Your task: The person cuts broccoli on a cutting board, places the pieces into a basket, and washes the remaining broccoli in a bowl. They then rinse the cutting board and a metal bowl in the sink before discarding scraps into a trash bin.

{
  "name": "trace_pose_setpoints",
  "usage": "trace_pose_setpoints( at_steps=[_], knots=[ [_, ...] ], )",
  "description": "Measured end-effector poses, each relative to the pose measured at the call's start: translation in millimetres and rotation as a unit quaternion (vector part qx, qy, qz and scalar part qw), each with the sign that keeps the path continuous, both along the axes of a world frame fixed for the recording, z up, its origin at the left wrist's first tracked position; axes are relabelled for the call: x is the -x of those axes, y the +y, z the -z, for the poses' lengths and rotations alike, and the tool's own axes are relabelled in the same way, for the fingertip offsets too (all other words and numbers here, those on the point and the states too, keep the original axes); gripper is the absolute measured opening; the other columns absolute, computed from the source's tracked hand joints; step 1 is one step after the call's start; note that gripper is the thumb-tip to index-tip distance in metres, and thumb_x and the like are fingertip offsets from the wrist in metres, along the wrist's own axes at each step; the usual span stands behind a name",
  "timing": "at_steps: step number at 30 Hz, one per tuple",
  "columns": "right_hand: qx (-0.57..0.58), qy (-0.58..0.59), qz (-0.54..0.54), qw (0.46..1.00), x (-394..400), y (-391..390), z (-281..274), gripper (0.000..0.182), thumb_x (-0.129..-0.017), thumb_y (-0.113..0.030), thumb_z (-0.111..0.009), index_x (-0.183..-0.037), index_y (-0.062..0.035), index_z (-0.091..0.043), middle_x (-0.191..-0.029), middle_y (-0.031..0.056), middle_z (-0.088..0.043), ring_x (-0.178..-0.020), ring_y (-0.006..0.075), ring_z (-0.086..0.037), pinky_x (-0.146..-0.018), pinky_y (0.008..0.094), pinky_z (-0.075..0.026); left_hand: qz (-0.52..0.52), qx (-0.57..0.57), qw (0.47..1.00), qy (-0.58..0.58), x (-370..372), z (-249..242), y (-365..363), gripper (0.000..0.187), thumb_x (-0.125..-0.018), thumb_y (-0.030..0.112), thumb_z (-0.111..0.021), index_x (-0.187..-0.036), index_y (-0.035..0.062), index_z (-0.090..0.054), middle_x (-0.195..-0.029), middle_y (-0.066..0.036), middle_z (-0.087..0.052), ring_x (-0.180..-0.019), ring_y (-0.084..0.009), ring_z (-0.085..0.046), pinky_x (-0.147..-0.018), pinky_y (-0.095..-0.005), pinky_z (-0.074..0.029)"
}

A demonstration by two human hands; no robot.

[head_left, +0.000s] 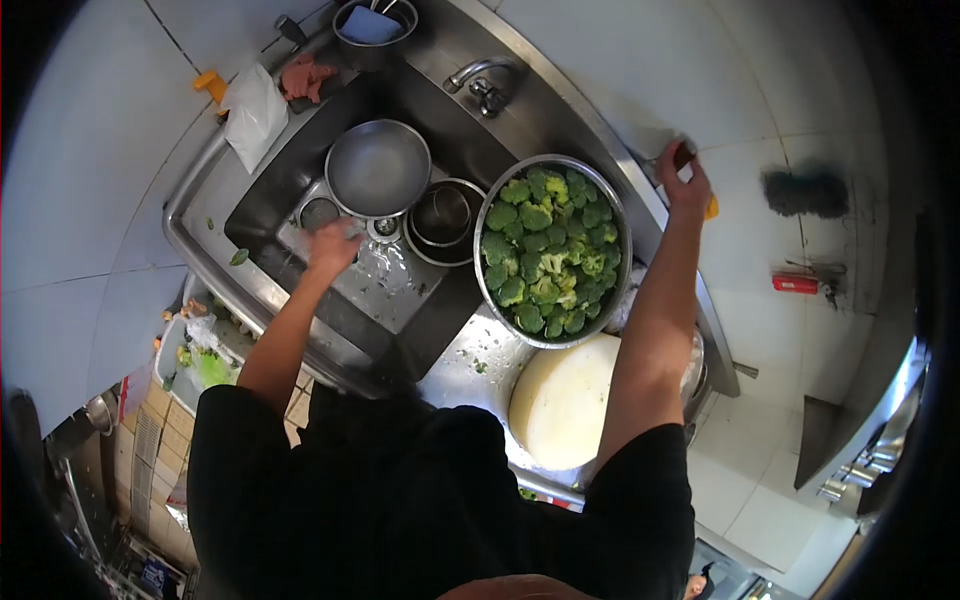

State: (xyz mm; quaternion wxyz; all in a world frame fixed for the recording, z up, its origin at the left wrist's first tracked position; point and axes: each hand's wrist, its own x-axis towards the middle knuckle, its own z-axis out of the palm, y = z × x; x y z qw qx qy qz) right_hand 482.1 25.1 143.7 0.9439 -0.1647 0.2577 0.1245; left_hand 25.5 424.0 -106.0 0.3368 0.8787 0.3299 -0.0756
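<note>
My left hand (pixel 333 248) is low in the sink basin, its fingers blurred. Close to it are a small round metal piece (pixel 318 213), a grey metal bowl (pixel 378 168) and the drain (pixel 384 228). Wet glints show on the basin floor beside it. My right hand (pixel 685 180) is stretched out to the wall behind the sink, fingers closed around a small dark brown object (pixel 684 156) whose kind I cannot make out. Something orange-yellow (pixel 712 208) shows at that wrist. Between my arms, a large metal bowl (pixel 484 262) full of broccoli florets (pixel 545 250) rests at the basin's right.
A faucet (pixel 482 82) rises behind the basin, with nested pots (pixel 445 222) below. A thick round cutting board (pixel 565 400) lies under my right forearm. A white bag (pixel 255 115), pink gloves (pixel 306 78) and a pot (pixel 375 25) line the far left edge.
</note>
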Motion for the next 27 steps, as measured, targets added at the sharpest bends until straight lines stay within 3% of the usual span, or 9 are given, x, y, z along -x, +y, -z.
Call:
trace_pose_setpoints(
  at_steps=[2, 4, 8, 10, 15, 19, 22, 25, 27],
  knots=[
    [0.008, -0.017, 0.007, 1.0, 8.3, -12.2, 27.4, 0.026, -0.101, -0.01, -0.049, -0.12, 0.0072, -0.051, -0.118, 0.019, -0.056, -0.106, 0.0338, -0.058, -0.095, 0.0468, -0.054, -0.013, 0.224, 0.972, -0.071, -52.7, 13.1, -6.4, 0.049, -0.088, 0.041, -0.068, -0.12, 0.0042, -0.067, -0.126, -0.019, -0.066, -0.12, -0.0346, -0.061, -0.107, -0.0509, -0.041],
    [0.024, 0.001, 0.006, 1.0, 35.1, -6.6, 21.0, 0.027, -0.101, -0.011, -0.049, -0.121, 0.0086, -0.052, -0.116, 0.0191, -0.057, -0.106, 0.0333, -0.058, -0.097, 0.0465, -0.053, 0.043, 0.171, 0.973, -0.149, -108.9, 10.0, -16.1, 0.05, -0.092, 0.034, -0.067, -0.128, -0.0008, -0.062, -0.126, -0.018, -0.066, -0.113, -0.031, -0.065, -0.095, -0.0355, -0.05],
    [0.17, -0.153, -0.078, 0.97, 131.3, 9.2, 0.9, 0.034, -0.104, -0.014, -0.046, -0.128, 0.0111, -0.049, -0.121, 0.0223, -0.058, -0.109, 0.0329, -0.059, -0.1, 0.0427, -0.052, -0.028, 0.263, 0.937, -0.23, -225.5, 8.3, -18.9, 0.061, -0.095, 0.038, -0.063, -0.137, -0.0053, -0.052, -0.121, -0.021, -0.067, -0.105, -0.0277, -0.065, -0.092, -0.037, -0.05],
    [0.074, -0.256, -0.215, 0.94, 169.9, -5.5, 7.6, 0.035, -0.105, -0.015, -0.047, -0.13, 0.0089, -0.051, -0.121, 0.0175, -0.061, -0.106, 0.0277, -0.062, -0.101, 0.0385, -0.05, -0.063, 0.253, 0.928, -0.267, -278.0, -0.1, -19.5, 0.066, -0.097, 0.038, -0.06, -0.143, -0.0057, -0.043, -0.12, -0.022, -0.066, -0.103, -0.0269, -0.065, -0.092, -0.0366, -0.049],
    [0.144, -0.177, -0.221, 0.948, 292.5, -7.9, 13.7, 0.035, -0.101, -0.021, -0.056, -0.132, -0.0039, -0.057, -0.111, 0.0086, -0.066, -0.099, 0.0207, -0.063, -0.089, 0.0359, -0.052, -0.081, 0.233, 0.941, -0.233, -353.4, -30.4, -22.8, 0.06, -0.097, 0.033, -0.059, -0.143, -0.0023, -0.046, -0.117, -0.016, -0.066, -0.098, -0.0234, -0.063, -0.088, -0.0369, -0.049],
    [0.245, -0.094, -0.217, 0.94, 348.5, -30.8, 22.6, 0.036, -0.099, -0.023, -0.061, -0.13, -0.0053, -0.058, -0.11, 0.0075, -0.066, -0.094, 0.0193, -0.064, -0.078, 0.0356, -0.053, -0.078, 0.472, 0.824, -0.305, -379.0, 13.0, -13.4, 0.039, -0.094, 0.035, -0.062, -0.119, 0.0056, -0.067, -0.099, -0.009, -0.067, -0.081, -0.0194, -0.06, -0.075, -0.0368, -0.05],
    [0.272, -0.096, -0.225, 0.931, 353.4, -27.5, 9.3, 0.035, -0.1, -0.023, -0.06, -0.13, -0.0047, -0.058, -0.109, 0.0081, -0.066, -0.09, 0.0203, -0.065, -0.075, 0.0356, -0.055, -0.039, 0.393, 0.887, -0.238, -443.1, 96.8, 7.7, 0.051, -0.081, 0.053, -0.075, -0.105, 0.0084, -0.071, -0.091, -0.003, -0.068, -0.067, -0.0144, -0.061, -0.065, -0.0338, -0.051],
    [0.239, -0.156, -0.258, 0.923, 329.9, 11.2, -9.0, 0.034, -0.1, -0.019, -0.058, -0.13, -0.0024, -0.057, -0.107, 0.0107, -0.064, -0.087, 0.0214, -0.065, -0.072, 0.0354, -0.056, -0.027, 0.252, 0.959, -0.125, -391.6, -23.4, 15.9, 0.053, -0.072, 0.055, -0.084, -0.096, 0.0088, -0.073, -0.079, -0.001, -0.067, -0.057, -0.014, -0.059, -0.058, -0.0335, -0.052],
    [0.226, -0.18, -0.283, 0.914, 308.0, 50.3, -24.8, 0.033, -0.101, -0.017, -0.057, -0.129, -0.0007, -0.056, -0.105, 0.0125, -0.063, -0.087, 0.0225, -0.065, -0.073, 0.036, -0.057, -0.087, 0.275, 0.926, -0.246, -409.6, 28.5, -6.8, 0.054, -0.071, 0.054, -0.084, -0.095, 0.0073, -0.072, -0.076, -0.002, -0.067, -0.058, -0.0138, -0.061, -0.059, -0.0317, -0.053]
  ],
)
